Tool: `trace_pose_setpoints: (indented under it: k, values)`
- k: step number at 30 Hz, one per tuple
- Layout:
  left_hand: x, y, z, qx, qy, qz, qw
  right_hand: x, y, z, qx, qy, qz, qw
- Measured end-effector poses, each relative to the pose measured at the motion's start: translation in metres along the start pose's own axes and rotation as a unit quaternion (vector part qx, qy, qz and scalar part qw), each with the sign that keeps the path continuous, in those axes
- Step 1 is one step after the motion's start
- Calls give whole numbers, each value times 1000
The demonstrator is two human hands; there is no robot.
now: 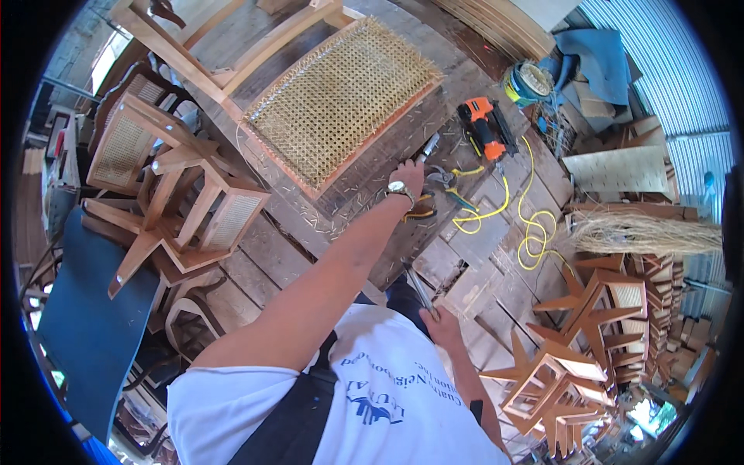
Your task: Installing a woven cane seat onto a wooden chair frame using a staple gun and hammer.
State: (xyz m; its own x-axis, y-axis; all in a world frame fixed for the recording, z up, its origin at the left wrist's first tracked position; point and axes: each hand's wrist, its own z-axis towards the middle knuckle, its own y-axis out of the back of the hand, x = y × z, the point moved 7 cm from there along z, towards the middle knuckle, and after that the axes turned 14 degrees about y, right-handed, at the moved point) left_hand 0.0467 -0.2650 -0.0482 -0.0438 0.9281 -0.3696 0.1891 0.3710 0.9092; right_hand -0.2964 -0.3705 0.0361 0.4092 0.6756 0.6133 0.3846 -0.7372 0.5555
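My left grip (409,178) is stretched out over the plank tabletop (364,174), a watch (398,187) on its wrist. Its fingers lie at the near end of a short silver tool (429,146); I cannot tell whether they are closed on it. Low in front of me, my right grip (446,328) is wrapped around one end of a slim metal rod (419,288), which slants up and to the left.

Just beyond my left grip is the woven cane seat (345,97), its strand ends sticking out along the far and right edges, with a wooden frame (221,74) to its left. Loose cane bits are scattered around it. Beside my left grip lie pliers with yellow handles (469,171), and nearer me a dark-and-orange hand tool (422,208).

Farther right is an orange and black nail gun (487,128), with a yellow hose (535,225) looping toward me. Wooden chair frames (170,186) are piled at my left, and more stacked chairs (573,364) stand at my right, below a bundle of pale strands (647,232).
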Motion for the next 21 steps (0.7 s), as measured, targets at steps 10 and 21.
trace_pose_setpoints:
  k: [10,21]
  values:
    - [58,92,-36,-68,39,-201,976,12,42,42,14,230,37,972]
    - [318,185,-409,-122,571,-169,794,-52,8,147,115,157,-67,979]
